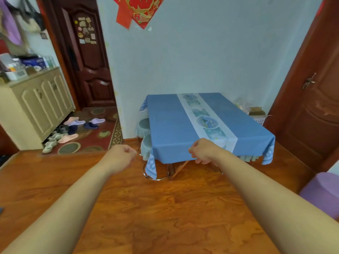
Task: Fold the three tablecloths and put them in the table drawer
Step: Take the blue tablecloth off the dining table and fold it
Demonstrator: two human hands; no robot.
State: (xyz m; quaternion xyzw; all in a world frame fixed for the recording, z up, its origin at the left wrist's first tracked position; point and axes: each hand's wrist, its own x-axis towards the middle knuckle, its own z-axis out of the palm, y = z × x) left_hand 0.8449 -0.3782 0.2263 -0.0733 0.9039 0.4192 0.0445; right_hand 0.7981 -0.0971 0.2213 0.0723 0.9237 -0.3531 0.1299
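Note:
A blue tablecloth (170,125) with a pale patterned stripe down its middle lies spread over a table against the far wall, its edges hanging over the sides. Both my arms stretch forward over the wooden floor. My left hand (122,155) is loosely curled with nothing in it, left of the table's near corner. My right hand (203,150) is also curled with nothing in it and shows in front of the cloth's near edge; whether it touches the cloth I cannot tell. No drawer is visible; the hanging cloth hides the table's front.
Round stools (146,145) with metal rings stand tucked at the table's left side. A cream cabinet (38,107) and several slippers on a red rug are at the left. Dark wooden doors flank the room. A purple stool (324,191) sits at the right.

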